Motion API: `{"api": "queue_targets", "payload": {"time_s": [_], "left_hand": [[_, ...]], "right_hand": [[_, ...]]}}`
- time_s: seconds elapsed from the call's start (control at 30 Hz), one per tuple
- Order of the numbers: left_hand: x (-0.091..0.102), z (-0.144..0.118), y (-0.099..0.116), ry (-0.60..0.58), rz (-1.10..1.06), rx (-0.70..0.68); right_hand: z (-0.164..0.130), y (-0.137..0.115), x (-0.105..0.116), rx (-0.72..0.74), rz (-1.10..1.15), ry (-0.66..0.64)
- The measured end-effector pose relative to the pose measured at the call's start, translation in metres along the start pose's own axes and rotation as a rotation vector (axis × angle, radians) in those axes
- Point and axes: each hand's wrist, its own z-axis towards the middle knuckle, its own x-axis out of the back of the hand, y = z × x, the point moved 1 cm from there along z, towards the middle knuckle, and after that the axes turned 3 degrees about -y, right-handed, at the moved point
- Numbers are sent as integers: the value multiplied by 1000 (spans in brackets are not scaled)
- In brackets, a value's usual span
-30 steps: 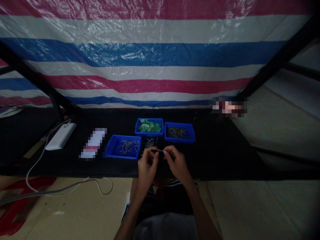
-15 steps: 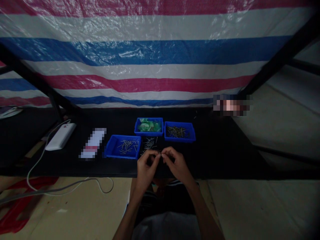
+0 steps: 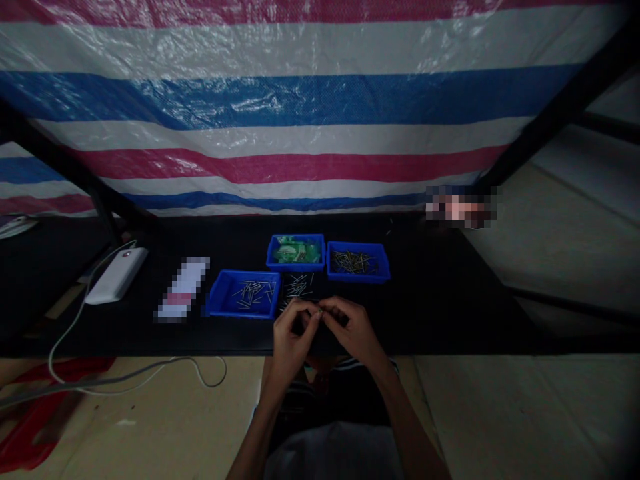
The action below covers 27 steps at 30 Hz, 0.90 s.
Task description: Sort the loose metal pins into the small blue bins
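- Left hand [image 3: 293, 333]: raised over the near edge of the black table [image 3: 440, 300], fingers curled, thumb and forefinger pinched together at the tips.
- Right hand [image 3: 353, 330]: just beside the left hand, fingertips meeting those of the left; also pinched.
- Held part: a small thin piece [image 3: 320, 309] sits at the point where the two pinches meet. It is too small and too dim to identify (possibly a pin like those on the table, but this cannot be confirmed), and which hand carries it cannot be told.
- Loose pins [image 3: 296, 287]: scattered on the bare table surface directly beyond the hands, between the bins.
- Left blue bin [image 3: 243, 294]: beyond and to the left of the hands; contains light metal pins.
- Middle blue bin [image 3: 295, 252]: farther back; contains green pieces.
- Right blue bin [image 3: 358, 262]: touching or just beside the middle bin; contains darker pins.
- White device [image 3: 117, 275]: at the table's left end, well apart from the bins, with a white cable [image 3: 125, 377] running down across the floor.
- Striped tarp [image 3: 300, 107]: red, white and blue, hanging behind the table.
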Motion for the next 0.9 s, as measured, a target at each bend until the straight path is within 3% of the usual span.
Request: {"api": "queue_targets", "payload": {"time_s": [0.43, 0.9], "left_hand": [[0, -1, -1, 0, 1, -70], [-1, 2, 4, 6, 27, 28]], "right_hand": [[-1, -6, 1, 32, -22, 6], [-2, -6, 2, 21, -52, 42]]}}
